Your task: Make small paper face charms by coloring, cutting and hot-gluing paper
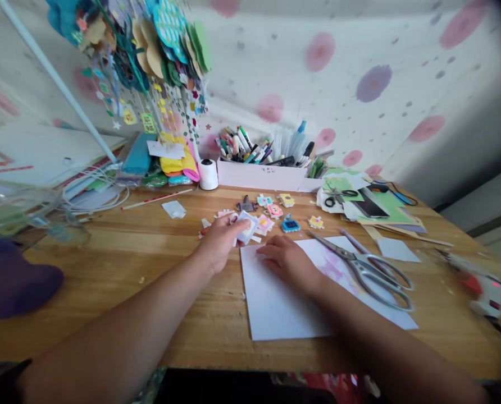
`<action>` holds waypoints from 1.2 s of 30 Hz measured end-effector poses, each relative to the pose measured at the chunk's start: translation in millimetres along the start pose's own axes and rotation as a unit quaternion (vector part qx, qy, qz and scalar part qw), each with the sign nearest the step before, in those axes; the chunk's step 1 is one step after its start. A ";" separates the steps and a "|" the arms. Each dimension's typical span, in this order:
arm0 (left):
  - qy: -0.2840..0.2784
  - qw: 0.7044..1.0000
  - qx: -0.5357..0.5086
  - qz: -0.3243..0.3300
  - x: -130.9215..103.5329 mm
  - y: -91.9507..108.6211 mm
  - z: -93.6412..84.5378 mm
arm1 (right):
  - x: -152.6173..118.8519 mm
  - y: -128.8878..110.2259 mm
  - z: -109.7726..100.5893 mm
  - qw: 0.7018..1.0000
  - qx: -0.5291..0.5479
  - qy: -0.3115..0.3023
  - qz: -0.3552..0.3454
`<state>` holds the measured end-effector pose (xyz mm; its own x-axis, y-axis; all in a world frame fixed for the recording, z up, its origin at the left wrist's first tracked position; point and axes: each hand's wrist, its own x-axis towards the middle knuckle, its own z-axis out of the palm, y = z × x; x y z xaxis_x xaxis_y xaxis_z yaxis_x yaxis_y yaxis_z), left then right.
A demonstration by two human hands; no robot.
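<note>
My left hand (222, 240) holds a small white paper cutout (247, 226) just above the wooden table (149, 252), at the upper left corner of a white paper sheet (288, 303). My right hand (285, 259) rests flat on that sheet, fingers pointing left toward the cutout. Large silver scissors (366, 269) lie on the sheet's right side, near my right wrist. Several small coloured cutouts (276, 211) are scattered on the table just beyond both hands.
A white box of pens and markers (261, 174) stands at the back, a white roll (208, 174) beside it. Green papers, small scissors and a phone (366, 205) lie at back right. A glue gun (484, 289) lies at far right. Hanging paper decorations (149, 62) overhang back left.
</note>
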<state>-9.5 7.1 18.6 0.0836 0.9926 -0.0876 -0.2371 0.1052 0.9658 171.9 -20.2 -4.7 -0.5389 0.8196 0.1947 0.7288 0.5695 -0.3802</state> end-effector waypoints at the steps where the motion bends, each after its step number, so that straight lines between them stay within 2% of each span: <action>1: -0.001 1.000 0.002 0.000 0.2 -0.9 -0.2 | 3.4 -0.1 2.8 1.000 0.003 0.006 0.002; 8: -0.047 0.999 0.021 0.000 -0.2 -8.1 -1.9 | 8.8 1.6 14.2 0.998 0.040 0.042 0.006; 12: -0.096 0.995 0.037 -0.006 -4.3 -3.0 -1.7 | 9.6 13.9 1.4 0.984 0.125 0.099 0.077; 15: -0.144 0.981 0.123 0.045 -8.4 3.9 -0.2 | 7.7 16.8 -11.7 0.950 0.240 0.163 0.113; 19: -0.190 0.945 0.236 0.125 -10.7 7.5 1.1 | 0.5 5.9 -22.1 0.868 0.440 0.222 0.060; 21: -0.210 0.932 0.262 0.133 -10.1 5.9 0.5 | -3.6 0.1 -25.7 0.861 0.456 0.223 0.040; 25: -0.232 0.921 0.293 0.113 -8.5 1.9 -2.0 | -9.3 -3.0 -32.7 0.870 0.450 0.201 0.036; 30: -0.242 0.917 0.303 0.097 -9.5 1.3 -3.1 | -11.6 -2.2 -37.0 0.882 0.441 0.160 0.050; 33: -0.243 0.909 0.319 0.111 -10.8 2.3 -2.0 | -11.9 -4.2 -38.0 0.891 0.426 0.142 0.071; 36: -0.250 0.900 0.334 0.124 -11.2 3.6 -0.5 | -11.4 -5.9 -39.1 0.886 0.439 0.114 0.097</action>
<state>-11.8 -3.6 22.9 0.5731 0.8121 0.1100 0.3122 -0.3405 0.8869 190.3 -30.4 30.7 -0.2675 0.9451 0.1878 0.1349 0.2297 -0.9639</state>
